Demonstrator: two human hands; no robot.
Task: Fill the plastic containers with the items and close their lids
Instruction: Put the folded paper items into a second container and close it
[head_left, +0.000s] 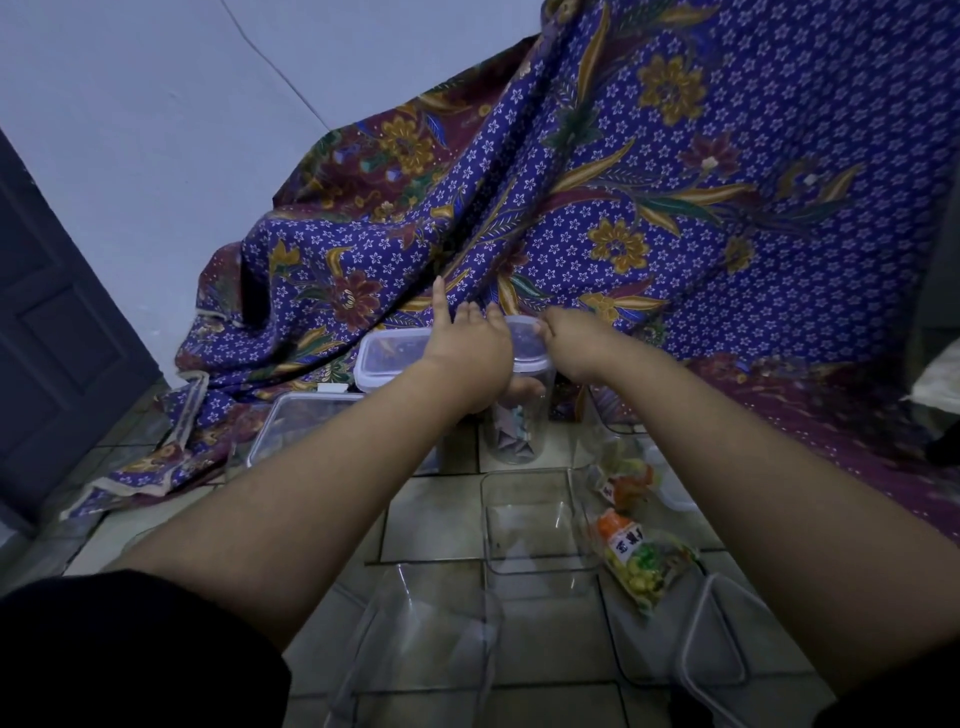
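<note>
Presses the left hand (467, 353) flat on the lid (527, 345) of a tall clear container (519, 431), fingers straight and apart, index raised toward the batik cloth (675, 182). Curls the right hand (574, 340) over the lid's right edge, fingers clamped on its rim. Directly under the fingers: the tall clear container, upright on the tiled floor (436, 519), folded paper pieces inside. Just left of the left fingers: a shorter container (387, 358), lid on. Left again and nearer the body: a flat lidded box (301, 421). Well back from the fingers, toward the body: an empty open container (535, 525), then a second empty container (431, 639) closer still. Beneath the right forearm: a colourful snack packet (647, 564), a smaller packet (626, 483) just beyond it, and a loose lid (714, 639) nearest the body.
</note>
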